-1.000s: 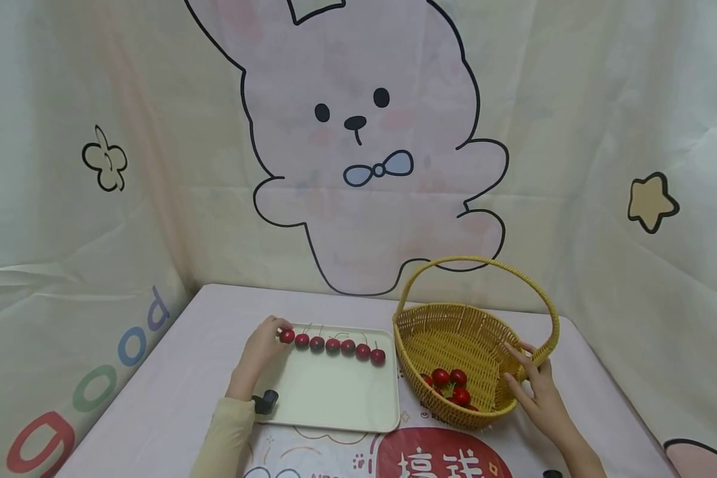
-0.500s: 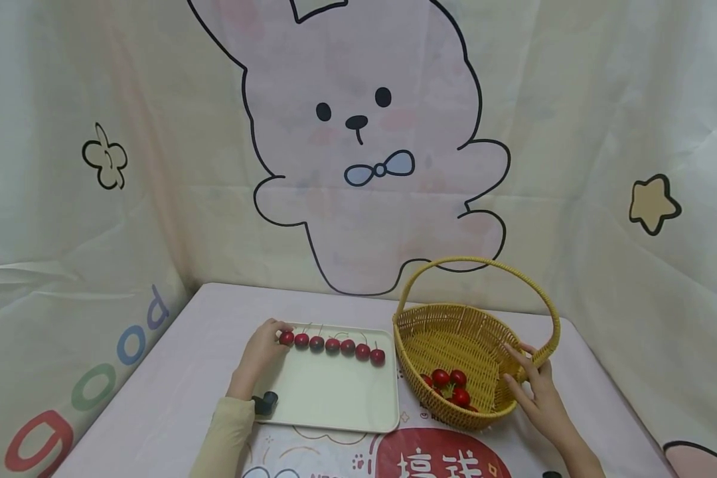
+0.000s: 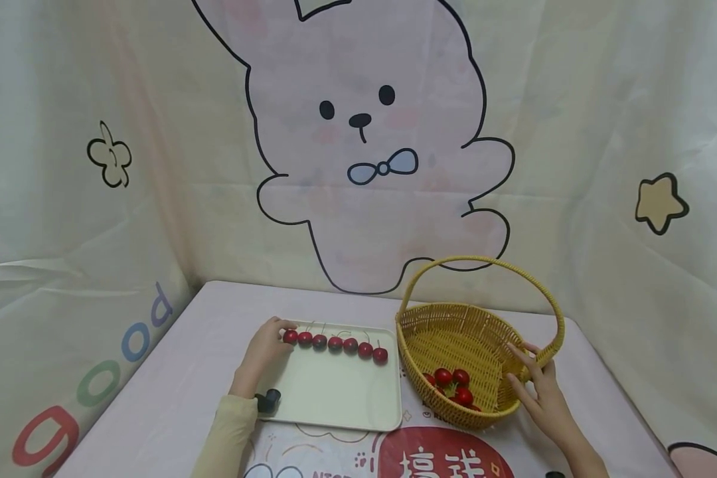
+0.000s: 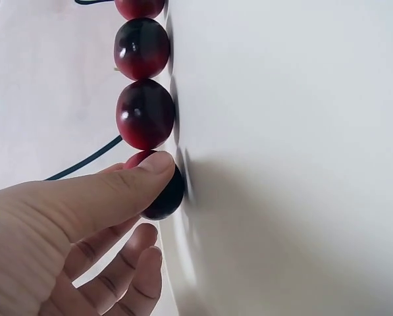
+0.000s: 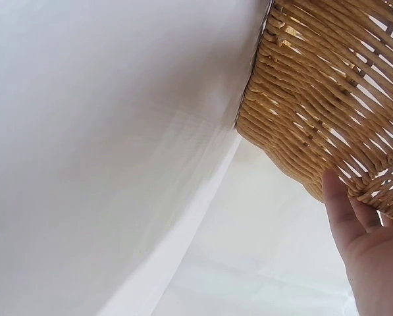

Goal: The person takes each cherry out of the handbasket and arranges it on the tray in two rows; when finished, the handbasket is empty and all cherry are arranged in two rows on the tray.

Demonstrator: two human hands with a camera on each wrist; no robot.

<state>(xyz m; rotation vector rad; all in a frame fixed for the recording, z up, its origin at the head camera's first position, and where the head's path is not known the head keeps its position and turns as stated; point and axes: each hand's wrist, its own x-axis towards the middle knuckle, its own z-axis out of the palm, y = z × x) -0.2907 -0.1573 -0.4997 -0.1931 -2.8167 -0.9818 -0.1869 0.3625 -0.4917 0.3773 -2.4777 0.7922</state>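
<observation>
Along the far edge of a cream tray (image 3: 340,392) several dark red cherries (image 3: 335,344) with stems lie in a row. My left hand (image 3: 265,350) is at the row's left end, its thumb and fingers pinching the last cherry (image 4: 166,197). In the left wrist view the thumb lies across that cherry, which sits right against its neighbour (image 4: 145,115). To the right, my right hand (image 3: 542,401) holds the rim of a yellow wicker basket (image 3: 415,378), with fingers over the edge beside the handle's foot. In the right wrist view that hand (image 5: 380,260) touches the woven side.
More red cherries (image 3: 443,376) lie at the near left inside the basket, whose tall arched handle (image 3: 475,259) rises above it. The tray stands close beside the basket. A printed cloth (image 3: 442,451) covers the table, and a patterned curtain (image 3: 358,232) hangs behind.
The head view has shifted slightly. The left fingers lie a little closer over the end cherry than a second ago. My right hand stays at the basket rim.
</observation>
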